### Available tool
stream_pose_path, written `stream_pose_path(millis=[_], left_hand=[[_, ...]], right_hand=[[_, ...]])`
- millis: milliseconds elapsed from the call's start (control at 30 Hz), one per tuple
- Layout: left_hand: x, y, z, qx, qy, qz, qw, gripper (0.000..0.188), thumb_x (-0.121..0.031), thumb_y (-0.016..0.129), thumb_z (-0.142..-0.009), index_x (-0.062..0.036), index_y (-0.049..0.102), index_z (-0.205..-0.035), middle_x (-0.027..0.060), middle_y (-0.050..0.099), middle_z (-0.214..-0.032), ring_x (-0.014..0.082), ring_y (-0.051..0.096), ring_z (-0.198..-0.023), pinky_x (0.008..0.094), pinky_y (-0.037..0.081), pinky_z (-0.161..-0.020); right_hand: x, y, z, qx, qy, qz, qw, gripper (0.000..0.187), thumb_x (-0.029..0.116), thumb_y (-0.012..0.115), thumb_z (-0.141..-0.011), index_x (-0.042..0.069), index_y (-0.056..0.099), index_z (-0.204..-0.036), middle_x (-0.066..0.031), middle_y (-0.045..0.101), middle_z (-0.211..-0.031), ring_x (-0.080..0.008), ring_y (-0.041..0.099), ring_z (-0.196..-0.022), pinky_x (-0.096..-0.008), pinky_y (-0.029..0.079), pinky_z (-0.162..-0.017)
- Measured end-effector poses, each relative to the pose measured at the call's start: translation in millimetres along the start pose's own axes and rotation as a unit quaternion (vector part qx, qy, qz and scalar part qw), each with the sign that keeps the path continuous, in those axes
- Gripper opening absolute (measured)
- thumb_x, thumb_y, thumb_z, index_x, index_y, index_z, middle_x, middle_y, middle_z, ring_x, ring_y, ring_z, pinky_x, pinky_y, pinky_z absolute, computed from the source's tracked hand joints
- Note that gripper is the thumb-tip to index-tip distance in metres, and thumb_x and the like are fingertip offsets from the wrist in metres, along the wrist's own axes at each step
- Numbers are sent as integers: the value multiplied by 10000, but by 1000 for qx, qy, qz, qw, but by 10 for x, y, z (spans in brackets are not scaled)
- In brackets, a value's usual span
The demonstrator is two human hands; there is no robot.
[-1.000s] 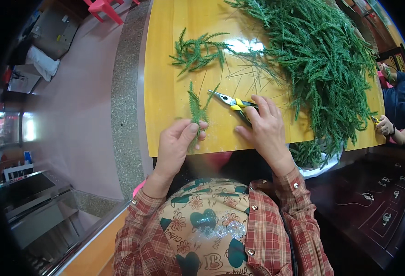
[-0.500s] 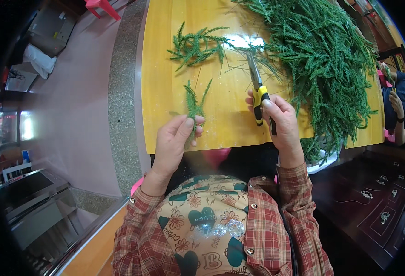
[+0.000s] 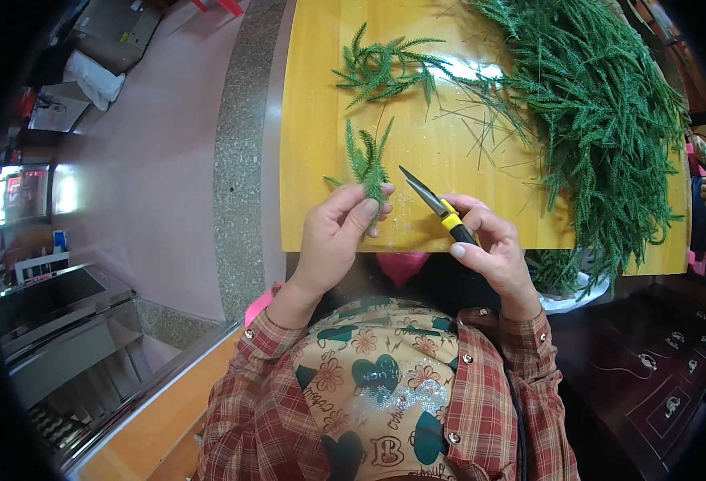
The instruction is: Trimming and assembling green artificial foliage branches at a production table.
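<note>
You have your left hand (image 3: 341, 232) closed on a small bunch of green sprigs (image 3: 367, 156), with the thumb on the side facing you and the fingers behind. The bunch is above the near part of the yellow table (image 3: 306, 120), and its tips point away from you. Your right hand (image 3: 493, 244) is closed around the handles of the pliers (image 3: 441, 207). Their pointed nose is turned toward the bunch, near to it but not touching. The jaws seem to be a little apart at the tips, and I see nothing between them.

In my opinion, the pinch at the base should be firm, yet not so hard that the needles are crushed. One short green tip sticks out to the left of your fingers; it is better to gather it in line with the others. If you bring the pliers closer, please aim below the thick needles and have your left fingertips away from the jaws. The loose ring of sprigs (image 3: 359, 74) lies farther up, the thin dark stems (image 3: 491, 120) beside it, and the big pile of greenery (image 3: 609, 120) is at the right, so your elbow should not drag there.
</note>
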State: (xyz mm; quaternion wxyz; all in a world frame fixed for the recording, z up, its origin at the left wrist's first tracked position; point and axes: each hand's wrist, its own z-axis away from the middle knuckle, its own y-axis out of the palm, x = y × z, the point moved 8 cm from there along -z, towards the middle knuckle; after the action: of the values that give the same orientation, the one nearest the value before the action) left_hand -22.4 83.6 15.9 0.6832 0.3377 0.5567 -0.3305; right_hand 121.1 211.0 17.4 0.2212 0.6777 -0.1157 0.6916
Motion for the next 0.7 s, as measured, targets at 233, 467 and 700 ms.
stream_pose_path(millis=[233,467,700], left_hand=[[-87,10,14,-19,27,-58,998,265,-159,487,-965,12,595,-1136,48,613,-976,100,584,-838,220,462,-678],[-90,58,11,24,50,-113,992,248,-150,477,-967,19,609,-1090,56,616,-974,109,592,-857,228,460,-724],[-126,-28,4,-47,44,-86,994,236,-138,464,-961,24,621,-1032,72,574,-867,137,581,-815,255,450,-765]], right_hand=[[-44,22,-36,1,12,35,999,172,82,669,-736,42,502,-733,-189,530,-1231,-228,481,-1128,-335,314,-987],[-20,81,-74,1,-19,76,997,179,79,670,-736,35,497,-736,-197,537,-1222,-235,487,-1128,-336,331,-978],[13,74,-68,-5,-24,120,993,186,91,669,-726,31,494,-739,-188,548,-1217,-230,503,-1114,-331,352,-960]])
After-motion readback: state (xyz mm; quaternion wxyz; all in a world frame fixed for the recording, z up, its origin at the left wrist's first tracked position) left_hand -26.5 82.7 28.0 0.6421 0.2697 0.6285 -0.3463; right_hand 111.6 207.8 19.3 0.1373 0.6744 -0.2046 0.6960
